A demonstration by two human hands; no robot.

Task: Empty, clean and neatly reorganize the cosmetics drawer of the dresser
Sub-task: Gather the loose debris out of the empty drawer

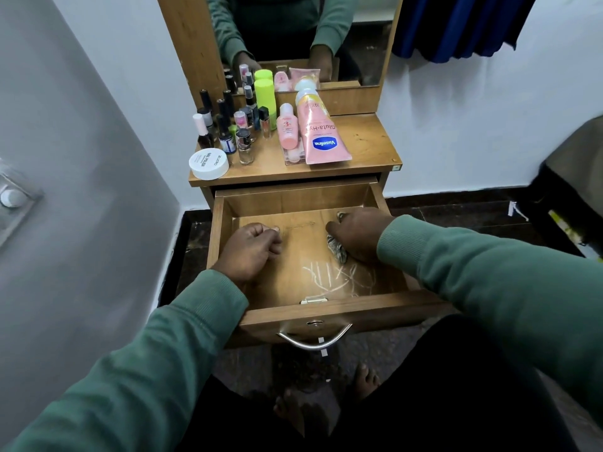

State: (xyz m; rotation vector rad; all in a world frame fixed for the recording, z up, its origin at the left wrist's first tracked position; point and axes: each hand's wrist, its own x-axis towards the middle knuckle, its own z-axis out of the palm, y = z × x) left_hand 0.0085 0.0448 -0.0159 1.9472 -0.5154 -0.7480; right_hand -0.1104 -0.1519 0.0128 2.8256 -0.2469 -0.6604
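Wooden open drawer [225,230] is emptied; right hand [359,234] grips crumpled grey patterned cloth [337,251], white streaks [329,277] lie just beside its fingers; left hand [251,247] curls, holding nothing. Refilling is left.

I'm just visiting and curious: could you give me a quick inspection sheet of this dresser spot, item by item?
Surface: wooden dresser top, crowded left and middle, bare at right; drawer pulled out, white scribble marks on its floor.
Job's things: cloth in the drawer; on top, nail polish bottles, white jar, green bottle, pink bottle, Vaseline tube lying flat.
Clutter: nothing seen.
Hands: right hand grips the cloth; left hand in the drawer, fingers curled, nothing seen in them.
Cables: nothing seen.
Surroundings: mirror behind, white walls, blue fabric hanging upper right, dark floor.
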